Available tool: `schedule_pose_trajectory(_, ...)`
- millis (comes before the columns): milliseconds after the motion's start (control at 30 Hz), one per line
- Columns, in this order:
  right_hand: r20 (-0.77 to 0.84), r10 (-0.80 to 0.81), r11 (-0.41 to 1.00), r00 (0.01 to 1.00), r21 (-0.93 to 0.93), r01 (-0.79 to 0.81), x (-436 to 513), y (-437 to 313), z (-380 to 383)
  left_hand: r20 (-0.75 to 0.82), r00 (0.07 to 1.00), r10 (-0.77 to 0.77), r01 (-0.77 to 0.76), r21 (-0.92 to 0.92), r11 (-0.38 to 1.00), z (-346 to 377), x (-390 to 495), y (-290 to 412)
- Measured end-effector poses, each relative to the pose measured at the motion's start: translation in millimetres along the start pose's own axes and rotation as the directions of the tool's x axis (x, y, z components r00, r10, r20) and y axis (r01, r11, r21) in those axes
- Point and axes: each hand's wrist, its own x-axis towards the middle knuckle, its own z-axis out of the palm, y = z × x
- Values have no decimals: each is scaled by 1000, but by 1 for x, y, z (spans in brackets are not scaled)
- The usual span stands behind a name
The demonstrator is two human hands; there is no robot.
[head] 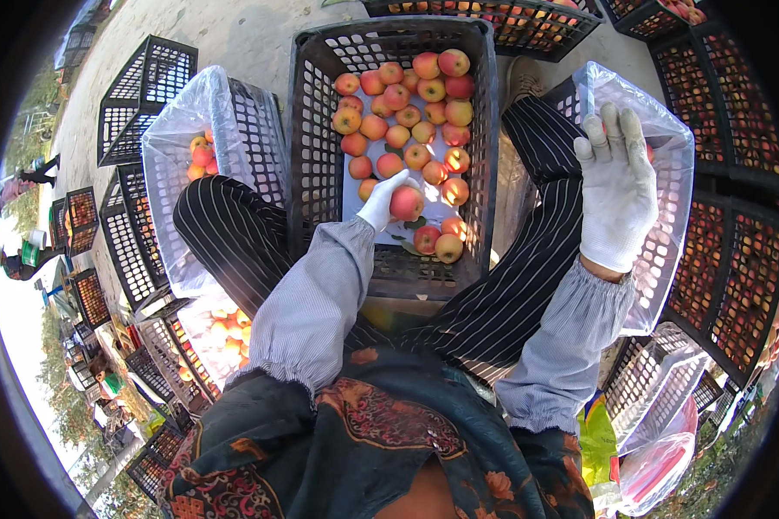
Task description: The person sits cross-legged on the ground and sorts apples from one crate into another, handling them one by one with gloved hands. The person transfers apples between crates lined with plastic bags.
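Between my knees stands a black plastic crate holding many red and yellow apples on a pale liner. My left hand, in a white glove, is closed around a red apple over the crate's near half. Raised over the plastic-lined crate at the right, my right hand wears a white glove with greyed fingertips; its fingers are spread and no object shows in it. That hand hides much of the crate's inside. At the left, another plastic-lined crate has several apples in a corner.
Stacked crates full of apples line the right side. An apple crate stands beyond the middle one. Crates without visible fruit are at the upper left. Plastic bags lie at the lower right. Other people are far off at the left.
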Motion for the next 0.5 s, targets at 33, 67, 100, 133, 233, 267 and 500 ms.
schedule_pose_trajectory(33, -16, -9, 1000, 1000, -26, 9, 0, 0, 0, -90, 995, 46, -21, 255, 967, 3, 9, -4)
schedule_pose_trajectory(67, -18, -8, 1000, 1000, -22, 7, 0, 1, 0, -25, 998, 57, -35, 525, 850, 5, 12, -9)
schedule_pose_trajectory(100, -47, -13, 999, 999, -48, 11, 0, 1, 1, 89, 996, 2, -81, 894, 441, 6, 18, -12)
schedule_pose_trajectory(133, -77, -19, 997, 997, -73, 14, 0, 2, 1, 143, 986, -88, -127, 977, 170, 11, 20, -19)
schedule_pose_trajectory(233, -91, -17, 997, 996, -79, 10, -1, 2, 5, 75, 910, -408, -170, 965, -202, 29, 30, -39)
schedule_pose_trajectory(267, -130, -9, 996, 991, -94, -3, 0, 3, 6, 55, 896, -441, -140, 977, -164, 32, 33, -43)
schedule_pose_trajectory(500, -75, 2, 998, 997, -56, -6, 0, 4, 7, 273, 845, -459, -183, 956, 232, 7, 50, -38)
